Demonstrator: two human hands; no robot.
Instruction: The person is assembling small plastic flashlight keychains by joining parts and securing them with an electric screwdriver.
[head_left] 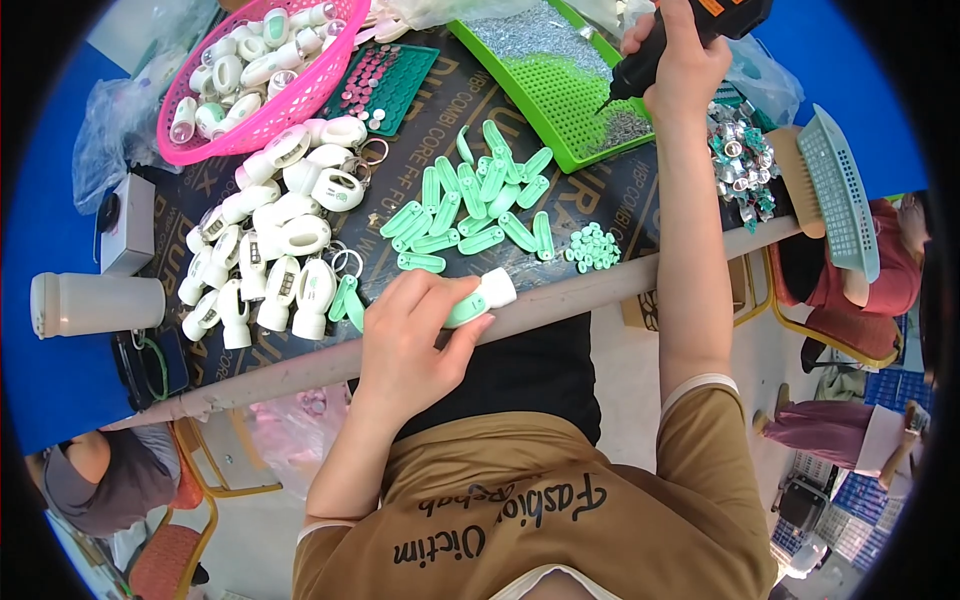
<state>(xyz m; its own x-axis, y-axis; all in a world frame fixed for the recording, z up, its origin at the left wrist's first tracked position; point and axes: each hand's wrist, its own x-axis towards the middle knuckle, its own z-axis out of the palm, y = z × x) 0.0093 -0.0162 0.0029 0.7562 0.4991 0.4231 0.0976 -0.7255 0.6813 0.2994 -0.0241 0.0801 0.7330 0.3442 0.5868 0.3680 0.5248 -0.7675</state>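
Note:
My left hand [412,340] is closed around a small white torch [497,288] with a green strip on its side, held over the table's near edge. A black electric screwdriver [637,72] is gripped in my right hand [682,75]; its thin bit points down over the green tray [522,112], where small silver screws [622,128] lie. Between my hands, a loose pile of pale green curved covers [475,195] lies on the dark tabletop. Small green buttons [593,248] are heaped beside them. Left of my left hand are many white torches [300,237], some with key rings.
A pink basket [213,155] full of torches stands far left, beside a green mat [412,78] with pink buttons. Silver parts [742,165] and a pale blue basket [843,190] are at right. A white bottle [97,304] stands left. Other people sit at both sides.

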